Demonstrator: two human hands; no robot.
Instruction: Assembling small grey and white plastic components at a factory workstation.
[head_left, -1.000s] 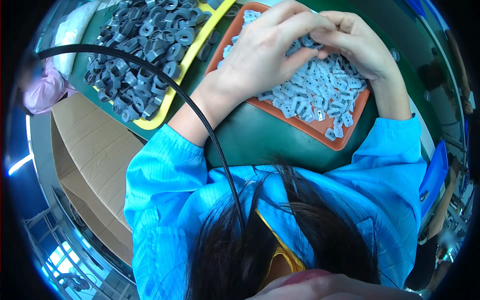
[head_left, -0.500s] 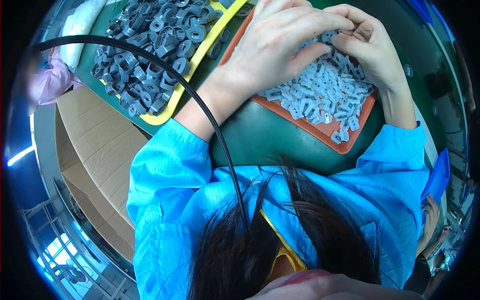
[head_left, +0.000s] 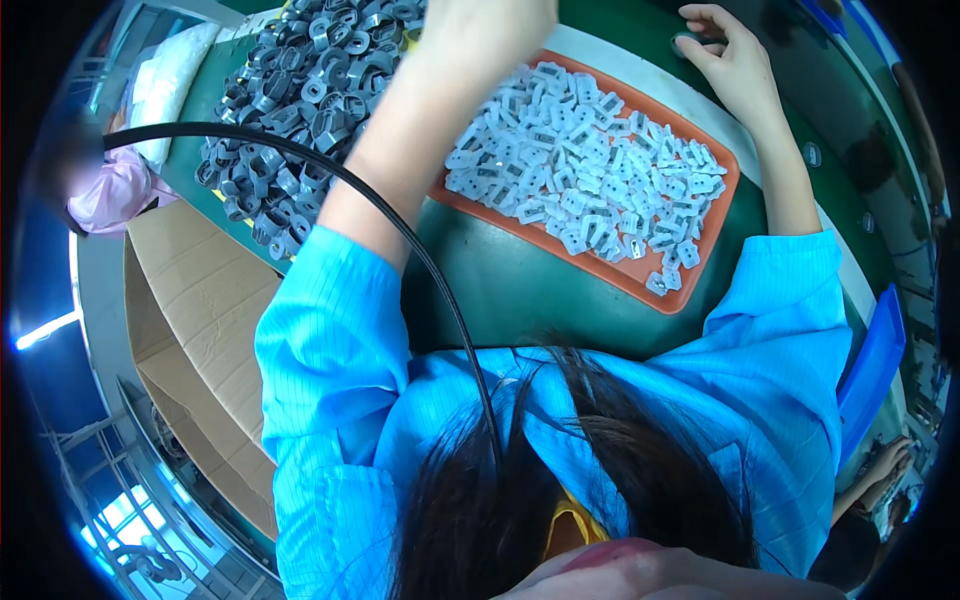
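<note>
My left hand [head_left: 485,30] is at the top edge, over the gap between the grey parts and the orange tray; its fingers are smeared or cut off, so what it holds cannot be made out. Beyond the white strip on the right, my right hand [head_left: 735,65] pinches a small dark grey plastic part [head_left: 686,42] between thumb and fingers. Many small translucent white plastic pieces [head_left: 570,150] with slots lie in the orange tray [head_left: 640,287]. A heap of dark grey ring-like plastic parts [head_left: 300,110] is to the left of my left forearm.
A black cable [head_left: 350,180] arcs across the view. An open cardboard box [head_left: 205,320] stands at the left, near a clear plastic bag [head_left: 165,85]. Small clear pieces [head_left: 812,154] lie on the green surface at right. Another person's hand [head_left: 885,462] is near a blue bin [head_left: 870,375].
My hands have parted: the left moved left and up off the tray, the right moved up and away past the white strip. More of the white pieces now shows.
</note>
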